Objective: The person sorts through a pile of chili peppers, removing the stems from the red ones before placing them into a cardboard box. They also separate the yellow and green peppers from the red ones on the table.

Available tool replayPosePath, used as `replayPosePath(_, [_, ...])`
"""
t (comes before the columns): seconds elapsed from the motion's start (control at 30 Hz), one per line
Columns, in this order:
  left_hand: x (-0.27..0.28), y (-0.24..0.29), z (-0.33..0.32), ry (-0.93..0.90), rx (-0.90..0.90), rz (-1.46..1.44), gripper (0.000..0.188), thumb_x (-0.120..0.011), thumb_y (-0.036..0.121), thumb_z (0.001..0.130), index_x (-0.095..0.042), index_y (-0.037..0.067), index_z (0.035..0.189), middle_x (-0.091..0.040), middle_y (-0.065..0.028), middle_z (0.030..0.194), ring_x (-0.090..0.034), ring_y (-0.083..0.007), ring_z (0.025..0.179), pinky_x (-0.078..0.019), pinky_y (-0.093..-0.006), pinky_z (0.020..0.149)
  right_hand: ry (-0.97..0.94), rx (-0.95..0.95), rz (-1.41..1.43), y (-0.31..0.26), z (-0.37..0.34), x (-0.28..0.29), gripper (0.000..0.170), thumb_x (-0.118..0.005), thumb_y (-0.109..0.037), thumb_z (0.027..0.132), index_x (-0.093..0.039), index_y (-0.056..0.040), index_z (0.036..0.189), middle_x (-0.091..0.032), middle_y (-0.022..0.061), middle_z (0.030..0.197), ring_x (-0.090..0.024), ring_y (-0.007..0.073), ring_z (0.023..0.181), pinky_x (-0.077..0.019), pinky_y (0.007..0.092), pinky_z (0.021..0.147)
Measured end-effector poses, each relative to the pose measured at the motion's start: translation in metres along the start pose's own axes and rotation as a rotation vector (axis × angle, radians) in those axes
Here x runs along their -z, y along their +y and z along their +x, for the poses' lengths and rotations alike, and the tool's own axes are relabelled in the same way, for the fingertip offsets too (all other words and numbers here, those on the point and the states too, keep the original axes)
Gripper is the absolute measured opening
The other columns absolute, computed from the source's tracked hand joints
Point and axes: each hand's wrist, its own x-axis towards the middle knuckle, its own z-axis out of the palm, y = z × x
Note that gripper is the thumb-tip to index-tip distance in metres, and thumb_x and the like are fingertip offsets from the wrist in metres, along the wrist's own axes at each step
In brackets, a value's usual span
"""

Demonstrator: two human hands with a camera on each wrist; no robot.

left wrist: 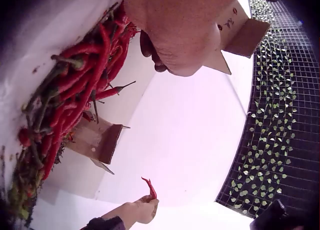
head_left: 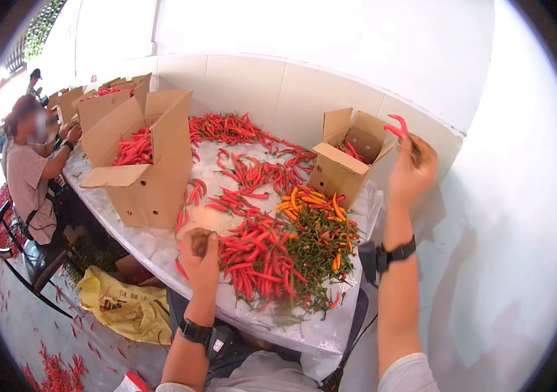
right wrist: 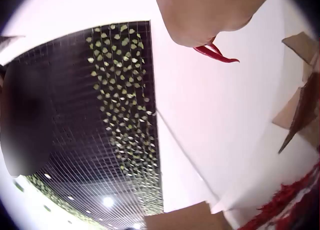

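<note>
Pinching what looks like two slim red chillies [head_left: 400, 121], or one forked one, the right hand [head_left: 414, 171] holds them high by one end, just beyond the small open box [head_left: 332, 175], with the white wall behind. The left hand [head_left: 201, 258] is at the near side of the worktop [head_left: 210, 163], beside the heap of red chillies [head_left: 249, 255], its fingers curled in; whether they hold anything I cannot tell. With so little of the pods gripped, they could slip out, and, being beside the box rather than over it, would probably miss it. A raised flap could also knock them loose if the hand came in low. The red heap meets the green heap [head_left: 311, 251] and orange chillies [head_left: 338, 206], so careless picking could mix colours.
</note>
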Motion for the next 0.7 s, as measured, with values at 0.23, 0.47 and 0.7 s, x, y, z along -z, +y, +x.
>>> replayPosePath(0.23, [0.001, 0.007, -0.004, -0.009, 0.02, -0.018, 0.009, -0.058, 0.003, 0.085, -0.052, 0.001, 0.091, -0.057, -0.0031, 0.078, -0.055, -0.0089, 0.064, -0.0446, -0.0217, 0.058, -0.616, -0.158, -0.436, 0.069, -0.032, -0.025, 0.014, -0.065, -0.012, 0.076, -0.065, -0.004, 0.088, -0.063, 0.0139, 0.09, -0.06, 0.0305, 0.082, -0.0472, 0.0364, 0.076])
replayPosePath(0.47, [-0.003, 0.016, -0.005, 0.059, 0.076, -0.097, 0.008, -0.052, 0.011, 0.09, -0.05, 0.004, 0.096, -0.051, -0.0004, 0.067, -0.042, -0.0041, 0.05, -0.0324, -0.0191, 0.043, -0.944, -0.393, -0.043, -0.028, -0.112, 0.005, 0.014, -0.063, -0.008, 0.077, -0.064, -0.0003, 0.088, -0.065, 0.0099, 0.08, -0.061, 0.0151, 0.073, -0.048, 0.028, 0.068])
replayPosePath(0.7, [0.002, 0.001, -0.003, -0.014, 0.113, -0.044, 0.007, -0.05, 0.008, 0.09, -0.048, 0.005, 0.096, -0.052, -0.0012, 0.066, -0.046, -0.0053, 0.049, -0.0337, -0.019, 0.042, -1.303, -0.045, 0.033, -0.067, -0.175, 0.0, 0.02, -0.068, -0.018, 0.073, -0.064, -0.0035, 0.086, -0.061, 0.0135, 0.08, -0.059, 0.0283, 0.078, -0.0463, 0.0361, 0.072])
